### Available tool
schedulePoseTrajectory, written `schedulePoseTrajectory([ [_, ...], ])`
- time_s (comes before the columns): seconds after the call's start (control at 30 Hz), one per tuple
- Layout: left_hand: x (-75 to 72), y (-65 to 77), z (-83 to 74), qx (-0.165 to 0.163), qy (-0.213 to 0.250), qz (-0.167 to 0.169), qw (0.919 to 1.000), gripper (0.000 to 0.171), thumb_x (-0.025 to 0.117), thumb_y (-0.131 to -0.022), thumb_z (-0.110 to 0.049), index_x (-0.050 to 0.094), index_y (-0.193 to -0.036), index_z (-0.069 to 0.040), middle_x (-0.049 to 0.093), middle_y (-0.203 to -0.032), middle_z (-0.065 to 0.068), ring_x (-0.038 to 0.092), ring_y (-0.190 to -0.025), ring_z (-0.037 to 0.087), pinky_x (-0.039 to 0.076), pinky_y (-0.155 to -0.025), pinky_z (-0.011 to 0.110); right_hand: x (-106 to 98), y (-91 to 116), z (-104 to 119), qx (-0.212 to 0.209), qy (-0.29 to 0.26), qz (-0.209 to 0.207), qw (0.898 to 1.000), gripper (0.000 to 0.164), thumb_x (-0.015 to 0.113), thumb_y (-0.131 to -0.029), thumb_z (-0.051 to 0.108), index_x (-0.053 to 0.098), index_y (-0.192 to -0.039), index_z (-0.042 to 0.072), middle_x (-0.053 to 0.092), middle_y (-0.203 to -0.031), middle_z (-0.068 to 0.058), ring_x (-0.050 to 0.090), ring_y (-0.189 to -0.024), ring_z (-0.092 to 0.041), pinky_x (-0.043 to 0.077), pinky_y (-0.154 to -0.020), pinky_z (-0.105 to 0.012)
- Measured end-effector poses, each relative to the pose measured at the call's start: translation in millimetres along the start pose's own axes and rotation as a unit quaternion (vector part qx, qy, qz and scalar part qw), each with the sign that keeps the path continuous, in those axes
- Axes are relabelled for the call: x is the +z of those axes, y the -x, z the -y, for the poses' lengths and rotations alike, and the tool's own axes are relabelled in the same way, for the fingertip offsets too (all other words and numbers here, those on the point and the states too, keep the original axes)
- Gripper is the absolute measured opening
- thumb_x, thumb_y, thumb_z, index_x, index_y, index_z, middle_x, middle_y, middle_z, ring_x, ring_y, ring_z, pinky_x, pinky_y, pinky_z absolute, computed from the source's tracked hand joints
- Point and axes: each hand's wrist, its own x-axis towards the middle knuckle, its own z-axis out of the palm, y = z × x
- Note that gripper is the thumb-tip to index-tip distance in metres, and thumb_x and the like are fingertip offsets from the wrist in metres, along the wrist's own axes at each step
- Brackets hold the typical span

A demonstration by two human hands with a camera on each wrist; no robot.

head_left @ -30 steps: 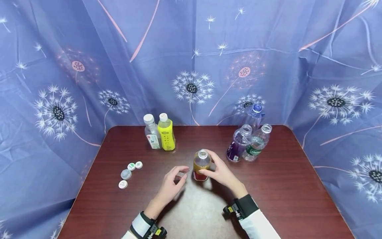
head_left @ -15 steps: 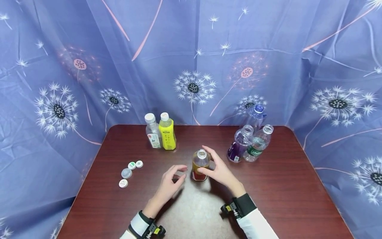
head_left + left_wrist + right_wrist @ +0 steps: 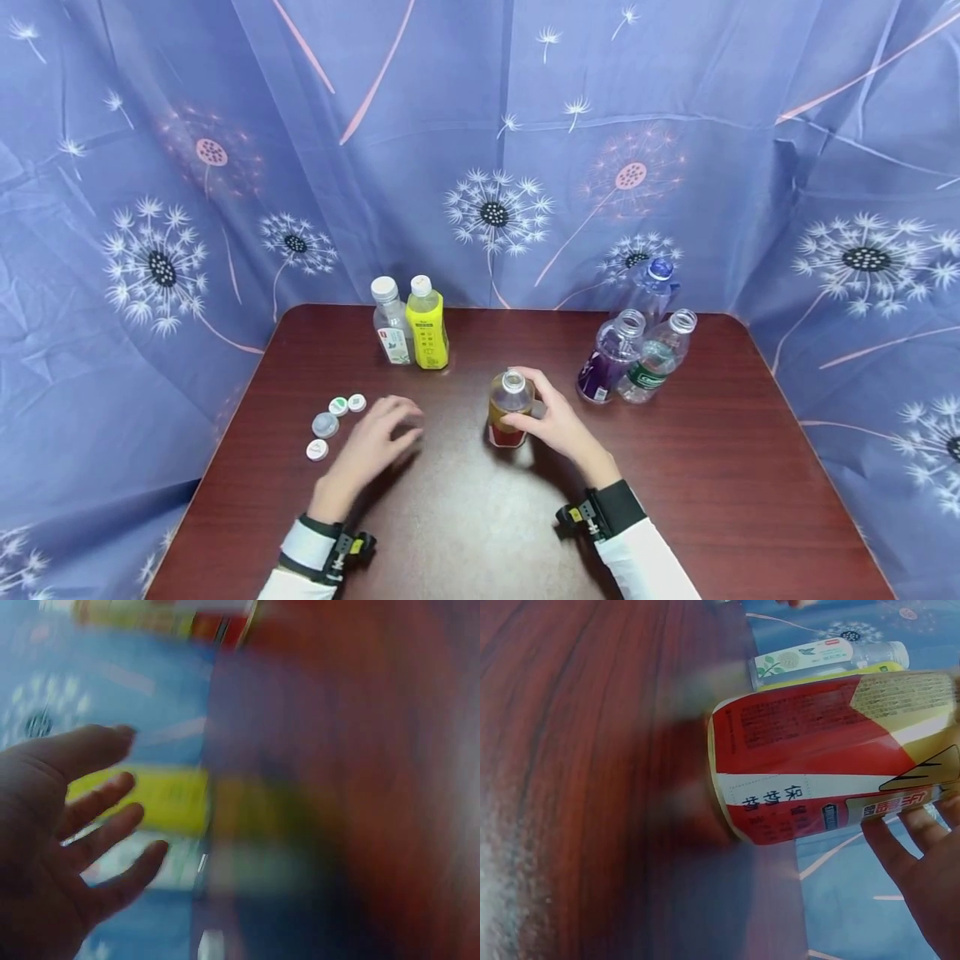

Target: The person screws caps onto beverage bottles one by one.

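My right hand (image 3: 557, 423) grips an uncapped bottle (image 3: 507, 429) with a red and gold label, upright on the table in the head view. In the right wrist view the fingers curl against the label of this red and gold bottle (image 3: 795, 757). My left hand (image 3: 375, 439) hovers over the table, holding nothing, beside several bottle caps: a white cap (image 3: 317, 450), a translucent cap (image 3: 326, 425), a green-and-white cap (image 3: 338, 407) and a small white cap (image 3: 357, 402). The left wrist view shows the left hand (image 3: 82, 825) with fingers spread, blurred.
At the back left stand a clear bottle (image 3: 392, 329) with a white cap and a yellow bottle (image 3: 428, 333). Uncapped purple-label (image 3: 600, 375) and green-label (image 3: 647, 375) bottles stand at the right, before a blue-topped bottle (image 3: 651, 292). A flowered blue curtain (image 3: 420, 167) borders the table.
My left hand has moved left, away from the red and gold bottle and toward the caps. My right hand stays on the bottle; the head view has shifted slightly.
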Motion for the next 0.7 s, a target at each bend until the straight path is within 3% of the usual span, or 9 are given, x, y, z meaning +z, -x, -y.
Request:
schedulePoseTrajectory([
  [0.13, -32.1, 7.8, 24.1, -0.071, -0.045, 0.001, 0.9965, 0.033, 0.084, -0.085, -0.009, 0.072, -0.115, -0.005, 0.066, -0.113, 0.013, 0.062, -0.107, 0.035, 0.054, -0.089, 0.054, 1, 0, -2, -0.002, -0.003, 0.002, 1.000, 0.070, 0.085, -0.087, 0.012, 0.050, -0.147, 0.017, 0.063, -0.138, -0.005, 0.060, -0.122, -0.023, 0.049, -0.104, -0.049],
  [0.3, -64.9, 23.8, 41.9, -0.194, -0.064, 0.036, 0.9783, 0.047, 0.083, -0.088, -0.014, 0.064, -0.129, -0.004, 0.060, -0.123, 0.022, 0.057, -0.115, 0.042, 0.052, -0.088, 0.064, 2, -1, -1, -0.002, -0.004, -0.003, 1.000, 0.071, 0.085, -0.086, 0.008, 0.050, -0.147, 0.013, 0.062, -0.139, -0.007, 0.058, -0.123, -0.019, 0.049, -0.104, -0.046],
  [0.53, -74.1, 53.5, 50.5, -0.319, -0.075, 0.050, 0.9435, 0.070, 0.082, -0.087, -0.021, 0.046, -0.142, 0.001, 0.044, -0.131, 0.037, 0.044, -0.123, 0.055, 0.048, -0.086, 0.073, 4, -3, 0, 0.001, 0.008, -0.004, 1.000, 0.074, 0.084, -0.084, 0.001, 0.048, -0.148, 0.006, 0.062, -0.139, -0.015, 0.058, -0.123, -0.024, 0.049, -0.105, -0.048],
  [0.6, -71.0, 57.6, 53.4, -0.326, -0.082, 0.033, 0.9413, 0.072, 0.082, -0.088, -0.023, 0.044, -0.143, 0.002, 0.041, -0.132, 0.039, 0.042, -0.124, 0.057, 0.045, -0.089, 0.074, 4, -3, 5, 0.005, 0.006, -0.001, 1.000, 0.073, 0.084, -0.084, -0.001, 0.047, -0.147, 0.003, 0.061, -0.140, -0.018, 0.059, -0.123, -0.026, 0.049, -0.104, -0.048],
  [0.7, -63.6, 51.4, 59.3, -0.286, -0.098, -0.005, 0.9532, 0.066, 0.082, -0.090, -0.023, 0.049, -0.142, 0.000, 0.043, -0.136, 0.036, 0.042, -0.125, 0.056, 0.043, -0.091, 0.073, 0, -2, 18, 0.009, -0.002, -0.002, 1.000, 0.070, 0.083, -0.085, -0.002, 0.048, -0.145, 0.000, 0.061, -0.138, -0.020, 0.059, -0.121, -0.029, 0.050, -0.102, -0.049],
])
